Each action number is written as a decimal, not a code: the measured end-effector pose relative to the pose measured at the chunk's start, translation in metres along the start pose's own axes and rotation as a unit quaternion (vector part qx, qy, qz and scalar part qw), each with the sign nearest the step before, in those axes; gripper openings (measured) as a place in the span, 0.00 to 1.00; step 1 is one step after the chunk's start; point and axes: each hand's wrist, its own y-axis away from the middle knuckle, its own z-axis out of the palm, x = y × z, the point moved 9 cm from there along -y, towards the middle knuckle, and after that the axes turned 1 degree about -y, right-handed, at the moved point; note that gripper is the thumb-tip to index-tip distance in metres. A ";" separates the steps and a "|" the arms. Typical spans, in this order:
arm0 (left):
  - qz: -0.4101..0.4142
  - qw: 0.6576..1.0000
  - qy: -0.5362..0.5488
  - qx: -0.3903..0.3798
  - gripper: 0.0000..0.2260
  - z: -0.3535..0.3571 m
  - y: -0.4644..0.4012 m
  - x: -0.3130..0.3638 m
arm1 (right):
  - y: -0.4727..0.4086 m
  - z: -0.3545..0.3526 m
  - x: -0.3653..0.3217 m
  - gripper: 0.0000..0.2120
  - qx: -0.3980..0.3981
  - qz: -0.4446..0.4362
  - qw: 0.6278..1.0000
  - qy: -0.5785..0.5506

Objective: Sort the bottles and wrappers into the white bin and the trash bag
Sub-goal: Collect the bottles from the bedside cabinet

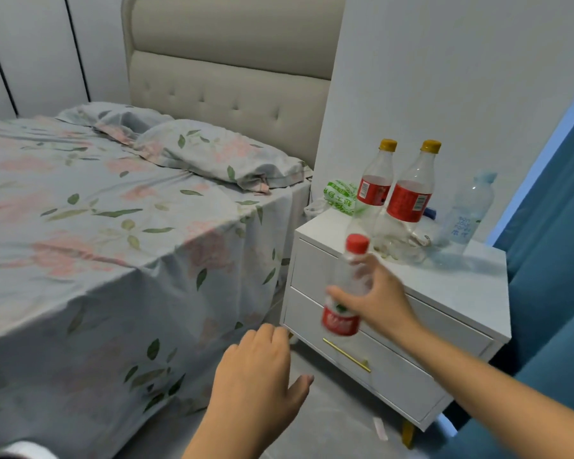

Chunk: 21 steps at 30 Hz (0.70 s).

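Observation:
My right hand [380, 298] grips a small clear bottle with a red cap and red label [343, 293], held in the air in front of the white nightstand [461, 293]. My left hand [257, 369] hovers lower, fingers loosely curled, holding nothing. On the nightstand stand two clear bottles with yellow caps and red labels [375, 183] [411, 190] and a pale blue-capped bottle [468, 213]. A green and white wrapper [340, 197] lies at the back left of the top. Some clear crumpled plastic [398, 250] sits at the bottles' feet. Neither white bin nor trash bag is in view.
A bed with a floral sheet [96, 243] and pillows fills the left, its padded headboard [229, 94] behind. Blue curtain [557, 226] hangs at the right. A narrow grey floor strip [328, 409] runs between bed and nightstand, with a small paper scrap [380, 429] on it.

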 end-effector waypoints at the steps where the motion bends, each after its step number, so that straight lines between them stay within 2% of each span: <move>1: -0.008 1.000 0.015 0.011 0.28 -0.002 -0.002 -0.002 | 0.010 0.017 -0.012 0.26 -0.046 -0.012 0.999 0.004; 4: -0.037 0.996 0.073 0.046 0.37 -0.004 -0.010 -0.012 | 0.030 0.047 -0.046 0.27 -0.116 -0.065 0.991 0.027; 8: -0.099 0.973 0.193 0.076 0.27 -0.007 -0.020 -0.033 | 0.038 0.060 -0.072 0.23 -0.161 -0.100 0.982 0.016; 10: -0.115 0.968 0.209 0.074 0.25 -0.004 -0.023 -0.038 | 0.029 0.056 -0.080 0.25 -0.172 -0.130 0.976 0.017; 11: -0.119 0.968 0.207 0.073 0.24 -0.003 -0.024 -0.039 | 0.018 0.044 -0.082 0.27 -0.139 -0.151 0.979 0.015; 13: -0.122 0.970 0.198 0.070 0.24 0.000 -0.025 -0.038 | -0.020 -0.005 -0.086 0.28 0.030 -0.201 0.978 0.040; 15: -0.122 0.974 0.179 0.069 0.24 0.001 -0.026 -0.036 | -0.056 -0.067 -0.090 0.28 0.220 -0.220 0.941 0.131; 17: -0.124 0.976 0.164 0.074 0.24 -0.001 -0.026 -0.035 | -0.092 -0.118 -0.086 0.27 0.318 -0.165 0.911 0.204; 19: -0.127 0.974 0.166 0.084 0.24 -0.004 -0.025 -0.036 | -0.129 -0.148 -0.072 0.32 0.303 -0.077 0.915 0.257; 21: -0.130 0.972 0.174 0.090 0.25 -0.004 -0.026 -0.036 | -0.159 -0.156 -0.048 0.39 0.216 0.016 0.936 0.279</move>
